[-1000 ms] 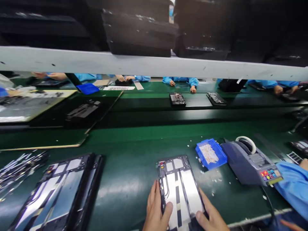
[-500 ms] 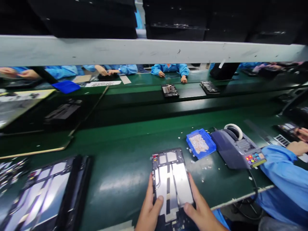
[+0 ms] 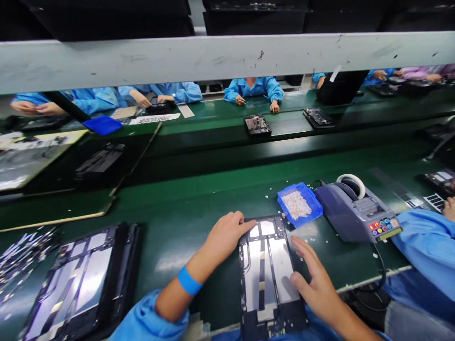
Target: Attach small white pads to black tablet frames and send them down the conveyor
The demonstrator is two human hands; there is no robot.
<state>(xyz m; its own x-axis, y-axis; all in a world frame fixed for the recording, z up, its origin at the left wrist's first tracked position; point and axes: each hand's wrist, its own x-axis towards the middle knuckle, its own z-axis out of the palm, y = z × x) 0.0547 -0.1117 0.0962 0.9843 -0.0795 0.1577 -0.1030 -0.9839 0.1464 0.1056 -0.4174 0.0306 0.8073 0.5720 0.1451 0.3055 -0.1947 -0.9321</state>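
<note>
- The open tablet (image 3: 267,270) lies flat on the green bench (image 3: 185,208), right at the near edge, insides facing up, long side running away from the person.
- Left hand (image 3: 227,233) sits at the tablet's far left corner, fingertips touching the frame there. Fingers loosely curled, not clamped on anything.
- Right hand (image 3: 314,279) rests along the tablet's right edge, fingers spread and flat, thumb on the plate. Nothing gripped either.
- Blue bin (image 3: 299,204) of small white bits sits just past the tablet's far right corner, with loose bits scattered around it.
- Tape dispenser (image 3: 357,210) is right beside the bin, further right.
- A stack of 2 or so more tablets (image 3: 81,279) sits toward the near left corner.
- A co-worker's blue sleeve (image 3: 426,251) is at the right edge.
</note>
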